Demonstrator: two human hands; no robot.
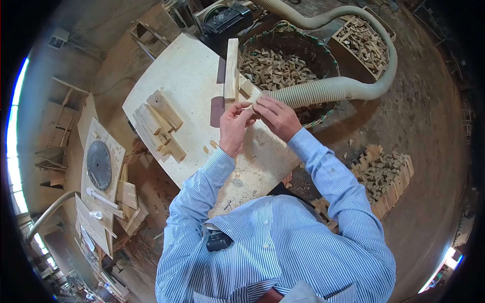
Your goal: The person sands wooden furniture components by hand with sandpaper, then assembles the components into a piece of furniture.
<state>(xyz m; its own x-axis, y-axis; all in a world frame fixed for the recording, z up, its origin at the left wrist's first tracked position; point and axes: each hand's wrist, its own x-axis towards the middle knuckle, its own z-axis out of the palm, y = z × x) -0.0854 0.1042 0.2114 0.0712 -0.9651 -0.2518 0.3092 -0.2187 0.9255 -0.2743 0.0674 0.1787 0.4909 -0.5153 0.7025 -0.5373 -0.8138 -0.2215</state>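
My left hand is closed, thumb and fingers pinched together beside the upright wooden fence on the pale work table. My right hand meets it at the fingertips, its fingers bent over. Whatever lies between the two hands is too small and covered to name. Near the fence's lower end is a small wood block. A dark reddish strip lies left of my left hand. Several cut wood pieces are stacked on the table's left part.
A ribbed hose runs from beside my right hand across a basket of wood offcuts. Behind it stands a box of scraps. More offcuts lie at the right. A round dark disc sits on a board at the left.
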